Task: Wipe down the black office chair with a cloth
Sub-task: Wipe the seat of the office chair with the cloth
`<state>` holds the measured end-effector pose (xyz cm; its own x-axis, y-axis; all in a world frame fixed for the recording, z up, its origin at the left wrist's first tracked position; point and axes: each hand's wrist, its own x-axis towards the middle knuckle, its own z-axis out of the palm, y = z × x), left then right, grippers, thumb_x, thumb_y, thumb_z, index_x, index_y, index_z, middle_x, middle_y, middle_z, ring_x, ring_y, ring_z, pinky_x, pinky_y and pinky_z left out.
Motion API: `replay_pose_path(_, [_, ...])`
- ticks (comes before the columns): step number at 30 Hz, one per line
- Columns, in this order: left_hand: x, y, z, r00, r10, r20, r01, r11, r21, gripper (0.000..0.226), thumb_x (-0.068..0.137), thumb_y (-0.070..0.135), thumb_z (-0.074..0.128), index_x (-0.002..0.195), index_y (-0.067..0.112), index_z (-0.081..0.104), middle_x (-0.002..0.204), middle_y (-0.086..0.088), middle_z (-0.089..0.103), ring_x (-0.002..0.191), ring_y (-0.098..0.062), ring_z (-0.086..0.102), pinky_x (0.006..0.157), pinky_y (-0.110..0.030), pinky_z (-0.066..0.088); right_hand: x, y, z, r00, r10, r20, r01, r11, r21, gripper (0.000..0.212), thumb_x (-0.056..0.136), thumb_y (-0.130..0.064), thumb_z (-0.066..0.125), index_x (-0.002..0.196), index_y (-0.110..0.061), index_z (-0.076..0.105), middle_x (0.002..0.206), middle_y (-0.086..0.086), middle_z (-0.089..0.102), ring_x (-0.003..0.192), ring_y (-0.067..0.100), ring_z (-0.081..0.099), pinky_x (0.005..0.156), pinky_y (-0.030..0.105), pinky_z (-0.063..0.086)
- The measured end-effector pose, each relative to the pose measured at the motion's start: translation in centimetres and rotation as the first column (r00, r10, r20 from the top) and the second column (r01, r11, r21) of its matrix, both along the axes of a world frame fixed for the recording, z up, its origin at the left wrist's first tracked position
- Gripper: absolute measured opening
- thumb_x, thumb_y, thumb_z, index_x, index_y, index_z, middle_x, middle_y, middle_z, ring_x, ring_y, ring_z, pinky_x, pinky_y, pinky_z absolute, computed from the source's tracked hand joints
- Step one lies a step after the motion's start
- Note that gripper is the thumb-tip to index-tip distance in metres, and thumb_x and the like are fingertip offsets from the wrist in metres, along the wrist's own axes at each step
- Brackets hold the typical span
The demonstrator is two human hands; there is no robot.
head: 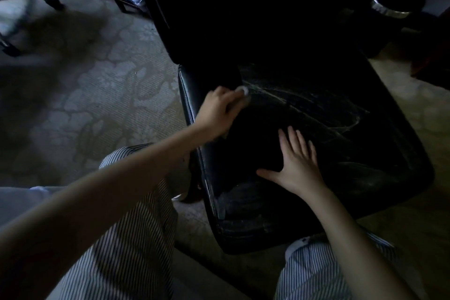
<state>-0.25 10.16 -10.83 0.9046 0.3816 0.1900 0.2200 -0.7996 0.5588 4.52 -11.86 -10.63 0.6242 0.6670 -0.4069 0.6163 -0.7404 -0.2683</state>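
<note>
Left hand (219, 107) curled around pale cloth (243, 91) at back of black chair seat (341, 129), right hand (295, 165) spread, flat on seat.

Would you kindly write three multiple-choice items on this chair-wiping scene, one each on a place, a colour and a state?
1. Where does the right hand rest?
A. On the carpet
B. Flat on the chair seat
C. On the knee

2. What colour is the cloth?
A. Whitish
B. Red
C. Green

3. How is the left hand?
A. Open and flat
B. Closed on the cloth
C. Hanging empty

Answers: 1 B, the palm lies spread on the black seat. 2 A, a pale bit shows past the fingertips. 3 B, the fingers curl round the cloth near the seat's back.
</note>
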Motion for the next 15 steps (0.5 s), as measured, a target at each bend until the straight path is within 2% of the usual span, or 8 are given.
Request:
replay_pose_path(3, [4.1, 2.4, 0.3, 0.972, 0.151, -0.177, -0.117, 0.975, 0.19, 0.038, 0.094, 0.038, 0.045, 0.124, 0.018, 0.058, 0.116, -0.016, 0.055, 0.104, -0.037, 0.05, 0.088, -0.039, 0.04, 0.9, 0.2, -0.6, 0.999, -0.001, -0.035, 0.0, 1.0, -0.012, 0.11, 0.075, -0.071, 0.054, 0.15, -0.02, -0.007, 0.158, 0.003, -0.014, 0.144, 0.018, -0.015, 0.115, 0.043, -0.007])
replay_pose_path(5, [5.8, 3.1, -0.4, 0.934, 0.218, -0.284, -0.12, 0.938, 0.325, 0.037, 0.097, 0.036, 0.04, 0.129, 0.02, 0.051, 0.126, -0.013, 0.048, 0.114, -0.035, 0.042, 0.091, -0.041, 0.035, 1.1, 0.0, -0.9, 1.0, 0.001, -0.016, -0.001, 1.0, -0.014, 0.109, 0.074, -0.073, 0.052, 0.15, -0.022, -0.008, 0.157, 0.0, -0.014, 0.144, 0.015, -0.014, 0.115, 0.042, -0.008])
replay_pose_path(6, [6.2, 3.2, -1.0, 0.918, 0.238, -0.317, -0.124, 0.932, 0.341, 0.037, 0.098, 0.034, 0.039, 0.13, 0.019, 0.05, 0.128, -0.012, 0.047, 0.116, -0.034, 0.04, 0.091, -0.041, 0.034, 1.0, -0.1, -1.0, 1.0, -0.002, -0.007, 0.002, 1.0, -0.012, 0.109, 0.074, -0.074, 0.051, 0.15, -0.024, -0.008, 0.157, -0.002, -0.014, 0.144, 0.014, -0.014, 0.115, 0.042, -0.008])
replay_pose_path(8, [6.4, 3.1, -2.2, 0.905, 0.267, -0.332, -0.155, 0.932, 0.328, 0.037, 0.098, 0.032, 0.039, 0.131, 0.02, 0.05, 0.128, -0.011, 0.047, 0.115, -0.034, 0.041, 0.091, -0.042, 0.034, 0.9, -0.1, -1.2, 1.0, -0.018, -0.005, 0.018, 1.0, -0.004, 0.109, 0.073, -0.076, 0.05, 0.15, -0.025, -0.009, 0.157, -0.004, -0.016, 0.144, 0.012, -0.014, 0.115, 0.041, -0.008])
replay_pose_path(11, [6.0, 2.1, -2.9, 0.919, 0.28, -0.278, -0.196, 0.936, 0.294, 0.034, 0.097, 0.031, 0.04, 0.127, 0.021, 0.054, 0.126, -0.011, 0.049, 0.111, -0.034, 0.043, 0.088, -0.041, 0.035, 0.9, -0.1, -1.5, 1.0, -0.026, 0.007, 0.026, 1.0, 0.002, 0.112, 0.071, -0.079, 0.048, 0.15, -0.025, -0.01, 0.157, -0.004, -0.015, 0.144, 0.012, -0.013, 0.115, 0.041, -0.007])
replay_pose_path(15, [4.8, -0.4, -2.7, 0.961, 0.121, -0.25, -0.046, 0.957, 0.287, 0.031, 0.094, 0.031, 0.043, 0.116, 0.018, 0.061, 0.112, -0.012, 0.057, 0.097, -0.036, 0.051, 0.075, -0.041, 0.041, 0.9, 0.2, -1.5, 0.999, -0.018, 0.044, 0.018, 1.0, -0.006, 0.112, 0.069, -0.08, 0.047, 0.15, -0.022, -0.003, 0.158, -0.002, -0.009, 0.145, 0.014, -0.008, 0.115, 0.041, -0.006])
